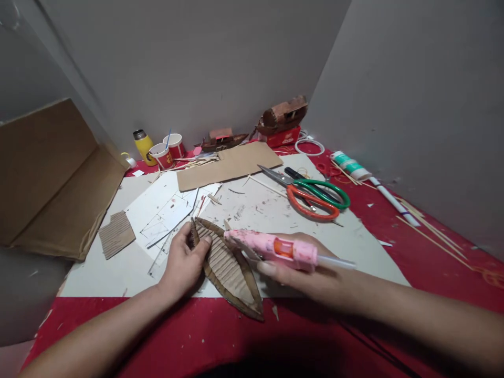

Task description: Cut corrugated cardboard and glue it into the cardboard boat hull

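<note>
My left hand (186, 261) grips a small boat hull (227, 268) of corrugated cardboard near its far pointed end, the thumb over the rim. The hull is tilted, with its ribbed inside facing up. In my right hand (299, 273) is a pink glue gun (271, 247), a clear glue stick jutting from its back end. The gun's nozzle points left, over the hull's right rim; whether it touches cannot be told. A thin brownish strip shows beneath the gun, partly hidden by it and by my right hand.
Scissors with green and orange handles (315, 198) lie beyond my right hand. A flat cardboard piece (232, 164), paper cups (161, 156), a yellow bottle (144, 147) and model boats (281, 116) stand behind. A large cardboard box (55, 178) is at left; sticks (437, 241) lie at right.
</note>
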Motion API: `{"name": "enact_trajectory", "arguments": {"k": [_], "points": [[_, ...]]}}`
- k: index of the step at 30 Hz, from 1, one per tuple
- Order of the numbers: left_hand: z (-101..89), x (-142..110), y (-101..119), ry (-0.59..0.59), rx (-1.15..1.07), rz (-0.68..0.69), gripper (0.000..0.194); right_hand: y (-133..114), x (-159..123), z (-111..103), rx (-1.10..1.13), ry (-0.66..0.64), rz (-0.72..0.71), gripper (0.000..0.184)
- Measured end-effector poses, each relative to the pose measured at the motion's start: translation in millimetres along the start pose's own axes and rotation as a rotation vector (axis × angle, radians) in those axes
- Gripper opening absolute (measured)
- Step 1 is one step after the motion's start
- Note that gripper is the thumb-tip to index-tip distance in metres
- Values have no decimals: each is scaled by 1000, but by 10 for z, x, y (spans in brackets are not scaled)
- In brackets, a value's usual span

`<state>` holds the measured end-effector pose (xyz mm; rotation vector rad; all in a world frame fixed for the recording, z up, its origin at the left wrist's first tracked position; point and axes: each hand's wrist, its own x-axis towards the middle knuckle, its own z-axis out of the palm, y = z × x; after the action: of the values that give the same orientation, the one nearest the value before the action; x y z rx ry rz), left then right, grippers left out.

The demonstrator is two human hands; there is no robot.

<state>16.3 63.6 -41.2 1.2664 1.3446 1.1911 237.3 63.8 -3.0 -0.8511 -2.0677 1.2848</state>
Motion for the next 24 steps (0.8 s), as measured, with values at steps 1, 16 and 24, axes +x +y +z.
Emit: {"name": "enact_trajectory", "arguments": {"k": [1,16,24], "points": [[-2,5,1,-13,11,0,19,43,15,-6,24,15,34,27],[-213,-28,121,136,310,28,69,86,-5,0,128,108,166,44],[3,-254,585,-85,517,591,34,21,-81,21,13,76,44,24]]}}
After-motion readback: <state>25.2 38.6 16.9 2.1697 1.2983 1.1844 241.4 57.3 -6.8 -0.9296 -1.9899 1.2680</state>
